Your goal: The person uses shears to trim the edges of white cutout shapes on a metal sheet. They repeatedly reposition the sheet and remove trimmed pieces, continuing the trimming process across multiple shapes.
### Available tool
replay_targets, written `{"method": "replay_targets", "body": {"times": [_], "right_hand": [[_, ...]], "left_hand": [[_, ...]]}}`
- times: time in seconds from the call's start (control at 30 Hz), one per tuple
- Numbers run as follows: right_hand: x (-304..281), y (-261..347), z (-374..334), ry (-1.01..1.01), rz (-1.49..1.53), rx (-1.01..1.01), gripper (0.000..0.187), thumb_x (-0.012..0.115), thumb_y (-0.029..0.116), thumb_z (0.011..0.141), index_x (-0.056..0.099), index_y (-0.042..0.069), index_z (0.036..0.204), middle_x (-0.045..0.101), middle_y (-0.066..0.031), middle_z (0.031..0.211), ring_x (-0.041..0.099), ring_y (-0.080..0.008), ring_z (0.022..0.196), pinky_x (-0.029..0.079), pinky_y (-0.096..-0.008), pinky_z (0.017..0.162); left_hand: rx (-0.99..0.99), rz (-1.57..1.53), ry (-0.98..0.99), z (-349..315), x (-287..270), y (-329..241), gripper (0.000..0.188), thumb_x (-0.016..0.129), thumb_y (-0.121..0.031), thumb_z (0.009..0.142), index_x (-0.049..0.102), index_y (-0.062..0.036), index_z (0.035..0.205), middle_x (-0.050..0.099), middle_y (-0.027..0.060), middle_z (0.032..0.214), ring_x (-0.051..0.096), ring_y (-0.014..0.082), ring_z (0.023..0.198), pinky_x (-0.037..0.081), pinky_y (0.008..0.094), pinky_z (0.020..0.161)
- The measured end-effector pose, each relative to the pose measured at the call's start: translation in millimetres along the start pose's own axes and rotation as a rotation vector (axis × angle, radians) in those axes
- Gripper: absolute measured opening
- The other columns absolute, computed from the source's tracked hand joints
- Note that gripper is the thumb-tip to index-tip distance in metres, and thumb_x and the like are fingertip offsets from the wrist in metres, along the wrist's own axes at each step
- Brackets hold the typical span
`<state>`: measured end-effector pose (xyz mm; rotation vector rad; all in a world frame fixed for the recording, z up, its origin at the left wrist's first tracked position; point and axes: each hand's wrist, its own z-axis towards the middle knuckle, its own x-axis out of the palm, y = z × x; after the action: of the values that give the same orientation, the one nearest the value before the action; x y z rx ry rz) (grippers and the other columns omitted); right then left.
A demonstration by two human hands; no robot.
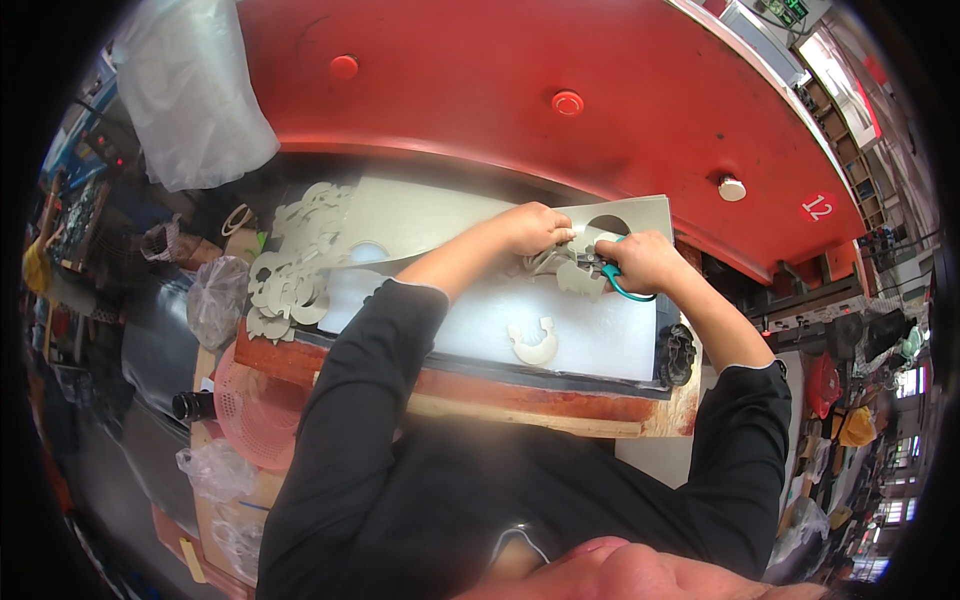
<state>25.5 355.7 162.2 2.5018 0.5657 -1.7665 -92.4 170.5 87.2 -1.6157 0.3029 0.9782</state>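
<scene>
My right hand (645,262) is closed around teal-handled scissors (630,292), their blades beside several cut grey pieces (578,278). Just to the left, my left hand (537,228) pinches the pale grey sheet material at its fingertips. Behind both hands lies a pale grey sheet (420,215) with a round hole near its right end. A curved, C-shaped grey cutout (534,342) rests on the white board (460,325) nearer to me. Exactly where the blades meet the material is hidden by my fingers.
Many shaped grey cutouts (300,265) are heaped at the table's left end. A red machine body (470,70) with round buttons rises behind the table. Clear plastic (195,95) hangs at the upper left. A pink basket (250,415) stands below left, and a black coiled object (678,355) sits at the right corner.
</scene>
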Motion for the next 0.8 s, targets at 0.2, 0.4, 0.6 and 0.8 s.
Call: {"method": "replay_targets", "body": {"times": [0.2,0.4,0.6,0.8], "right_hand": [[4,-3,-2,0.077,0.053,0.016,0.026,0.058,0.028,0.080,0.059,0.017,0.103,0.067,-0.0138,0.083,0.065,-0.0342,0.083,0.050,-0.0467,0.071],[-1,-1,-3,0.030,0.024,-0.002,0.023,0.058,0.024,0.080,0.059,0.016,0.102,0.067,-0.0128,0.082,0.065,-0.0339,0.082,0.050,-0.0460,0.070],[-14,14,-5,-0.013,-0.228,0.030,0.020,0.061,0.023,0.079,0.057,0.017,0.098,0.064,-0.0099,0.074,0.065,-0.0293,0.076,0.050,-0.0401,0.063],[10,36,-38,-0.171,-0.461,-0.020,0.020,0.062,0.016,0.079,0.054,0.018,0.098,0.061,-0.0033,0.072,0.064,-0.0217,0.069,0.048,-0.0341,0.058]], "left_hand": [[0.013,-0.031,0.003,1,5,2,0.037,0.046,-0.036,0.095,0.065,-0.0051,0.100,0.067,0.0161,0.095,0.063,0.0327,0.090,0.047,0.0418,0.079],[0.019,-0.041,-0.009,-1,10,5,0.036,0.045,-0.035,0.095,0.064,-0.0043,0.098,0.066,0.0166,0.092,0.062,0.0331,0.088,0.047,0.0428,0.078],[-0.040,0.004,-0.008,-15,8,-4,0.035,0.047,-0.036,0.094,0.064,-0.0055,0.095,0.066,0.0164,0.083,0.062,0.0357,0.080,0.048,0.0446,0.072],[0.389,0.544,-0.615,-76,74,-22,0.019,0.061,-0.029,0.081,0.053,-0.0147,0.072,0.057,0.0035,0.064,0.060,0.0204,0.057,0.046,0.0354,0.048]]}}
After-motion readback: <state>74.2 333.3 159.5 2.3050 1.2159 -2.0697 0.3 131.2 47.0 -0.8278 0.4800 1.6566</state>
